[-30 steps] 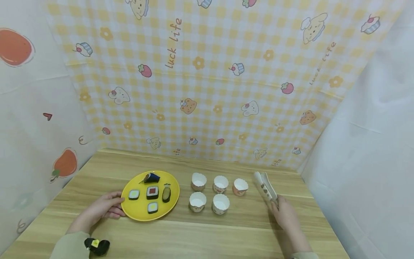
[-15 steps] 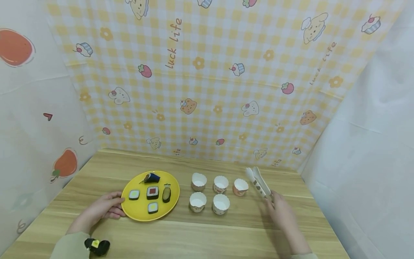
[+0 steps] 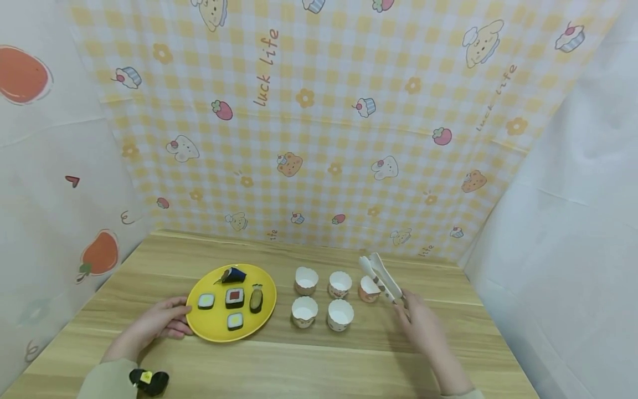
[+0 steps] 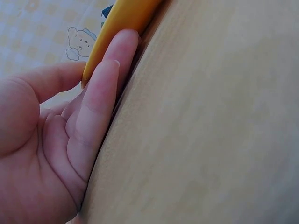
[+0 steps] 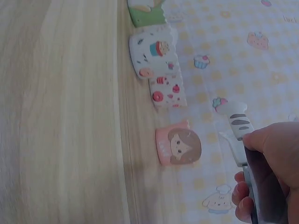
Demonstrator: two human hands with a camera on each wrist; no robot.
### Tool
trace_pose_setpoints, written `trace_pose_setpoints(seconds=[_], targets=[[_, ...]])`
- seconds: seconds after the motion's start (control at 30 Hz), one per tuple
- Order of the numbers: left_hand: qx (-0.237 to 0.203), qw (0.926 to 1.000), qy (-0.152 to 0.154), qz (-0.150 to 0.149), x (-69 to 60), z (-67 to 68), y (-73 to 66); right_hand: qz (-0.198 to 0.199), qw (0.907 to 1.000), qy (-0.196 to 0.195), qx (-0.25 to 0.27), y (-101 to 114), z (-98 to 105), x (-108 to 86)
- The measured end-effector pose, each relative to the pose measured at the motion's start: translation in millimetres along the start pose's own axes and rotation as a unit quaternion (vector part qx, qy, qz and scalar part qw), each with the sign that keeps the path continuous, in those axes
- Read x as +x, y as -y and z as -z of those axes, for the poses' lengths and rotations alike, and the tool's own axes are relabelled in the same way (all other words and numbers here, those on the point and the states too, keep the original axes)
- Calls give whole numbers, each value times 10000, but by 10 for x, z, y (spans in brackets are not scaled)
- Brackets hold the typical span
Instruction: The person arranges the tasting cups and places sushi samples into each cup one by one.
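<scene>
The left hand (image 3: 158,320) pinches the left rim of a yellow plate (image 3: 211,326), thumb above and fingers beneath; the left wrist view shows the same hold. On the plate lie several sushi pieces: a roll with a red centre (image 3: 235,297), pale-centred rolls (image 3: 206,301), an oblong piece (image 3: 256,299) and a dark blue-wrapped cone (image 3: 233,274). White tongs (image 3: 387,275) with brown marks are gripped in the right hand (image 3: 421,324). Their tips are spread, with nothing between them, and appear above the pink paper cup (image 3: 369,296). The right wrist view shows the dark handle.
Several paper cups stand in two rows right of the plate, among them a front-left cup (image 3: 304,312) and a front-right cup (image 3: 340,315). The wooden table (image 3: 279,374) meets a checked cloth (image 3: 319,138) behind and white cloths at both sides.
The right hand has moved left with the tongs, bringing the tips from right of the pink cup to above it. The left hand and the plate look unmoved.
</scene>
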State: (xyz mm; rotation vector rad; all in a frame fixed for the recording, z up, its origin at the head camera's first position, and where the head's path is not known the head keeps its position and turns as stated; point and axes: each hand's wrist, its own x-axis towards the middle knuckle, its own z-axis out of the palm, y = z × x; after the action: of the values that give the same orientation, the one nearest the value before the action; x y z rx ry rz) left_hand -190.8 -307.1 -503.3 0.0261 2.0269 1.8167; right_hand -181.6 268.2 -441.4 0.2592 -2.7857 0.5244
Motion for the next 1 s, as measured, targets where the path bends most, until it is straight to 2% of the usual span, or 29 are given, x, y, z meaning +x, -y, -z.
trace_pose_setpoints(seconds=[0.4,0.6,0.83,1.0], targets=[[-48,10000,20,-27,3,2,14,503,9987,-42,42,284,-76,-38],[-62,10000,8,-33,3,0,20,878,9961,-122,-44,415,-95,-58],[-57,10000,-24,-47,-3,-13,10,1008,9949,31,0,552,-104,-68],[-44,10000,-39,-52,-5,-18,6,1323,9911,58,86,620,-132,-61]])
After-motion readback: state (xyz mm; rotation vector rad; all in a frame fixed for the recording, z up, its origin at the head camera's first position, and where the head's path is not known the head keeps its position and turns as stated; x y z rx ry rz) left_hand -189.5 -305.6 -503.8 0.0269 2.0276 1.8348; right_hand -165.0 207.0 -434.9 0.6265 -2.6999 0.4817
